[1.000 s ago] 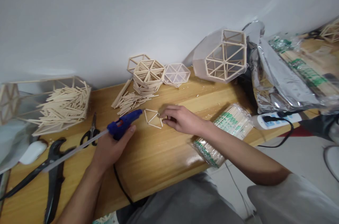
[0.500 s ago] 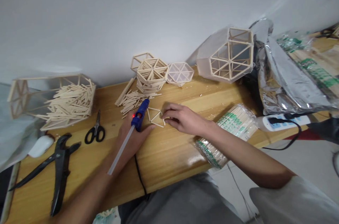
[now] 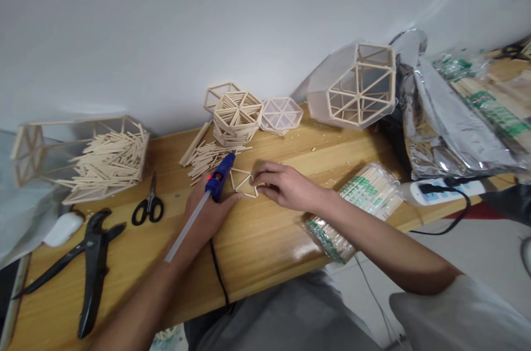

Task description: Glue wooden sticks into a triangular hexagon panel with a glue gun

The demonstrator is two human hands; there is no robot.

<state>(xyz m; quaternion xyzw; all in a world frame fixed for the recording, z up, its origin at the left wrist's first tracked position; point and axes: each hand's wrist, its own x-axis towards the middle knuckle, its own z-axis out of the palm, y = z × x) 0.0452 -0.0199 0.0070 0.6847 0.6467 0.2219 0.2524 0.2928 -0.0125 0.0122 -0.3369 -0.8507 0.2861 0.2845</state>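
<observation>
My left hand (image 3: 205,215) is closed around a blue hot glue gun (image 3: 219,176), its clear glue stick (image 3: 186,229) jutting back over my wrist. The thumb reaches to the lower left edge of a small, partly built frame of wooden sticks (image 3: 243,182) lying on the table. At the frame's right side, my right hand (image 3: 286,185) has its thumb and fingers pinched together. Whether a stick sits between those fingertips is hidden. Behind the glue gun lies a pile of loose short sticks (image 3: 207,158).
Stacked hexagonal stick frames (image 3: 238,110) and a paper-covered hexagon (image 3: 282,114) stand behind. Left are scissors (image 3: 148,207), large pliers (image 3: 96,268) and a stick-filled frame (image 3: 112,160). Right are a bagged stick bundle (image 3: 365,190), a larger hexagonal structure (image 3: 332,88) and a power strip (image 3: 448,193).
My left hand has tilted the glue gun slightly, its glue stick's tail swinging up and left. The left thumb stays beside the frame. My right hand has hardly moved.
</observation>
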